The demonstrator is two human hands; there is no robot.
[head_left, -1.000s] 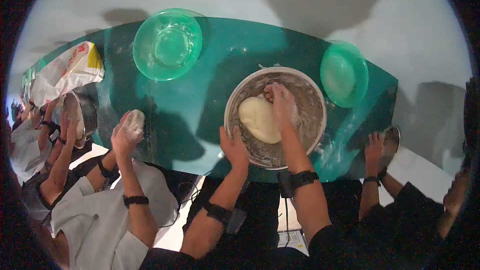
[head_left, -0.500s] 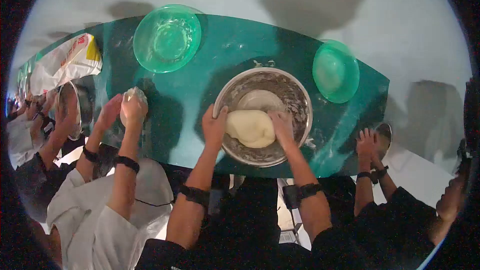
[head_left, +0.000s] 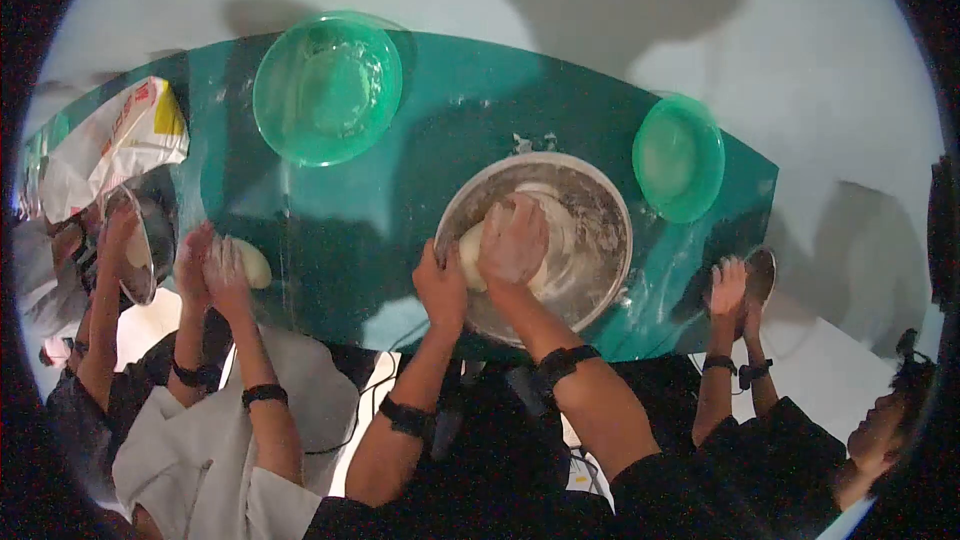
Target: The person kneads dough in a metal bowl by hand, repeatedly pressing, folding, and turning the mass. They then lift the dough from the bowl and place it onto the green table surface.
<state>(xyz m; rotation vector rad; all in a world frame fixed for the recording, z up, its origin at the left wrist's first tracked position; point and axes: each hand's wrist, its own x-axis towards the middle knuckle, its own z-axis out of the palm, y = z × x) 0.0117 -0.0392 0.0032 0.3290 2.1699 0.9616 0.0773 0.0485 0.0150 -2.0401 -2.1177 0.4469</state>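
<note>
A lump of pale dough [head_left: 470, 258] lies in the metal bowl [head_left: 598, 285], mostly covered by my right hand [head_left: 516, 240]. The back of that hand is whitened with flour, and its fingers lie stretched over the dough. My left hand [head_left: 440, 285] is closed around the bowl's left rim, its fingertips partly hidden. Wet-looking flour residue coats the bowl's inner wall.
Two green basins, a larger one [head_left: 385, 125] and a smaller one [head_left: 715, 165], stand on the green table [head_left: 330, 270]. At left a co-worker's hands [head_left: 215, 265] press another dough piece [head_left: 250, 262]. A flour bag [head_left: 110, 145] lies beyond; another person's hands [head_left: 730, 290] work at right.
My right hand has moved from the dough's right side to lie on top of it, now toward the left. The dough shows less. My left hand stays at the rim.
</note>
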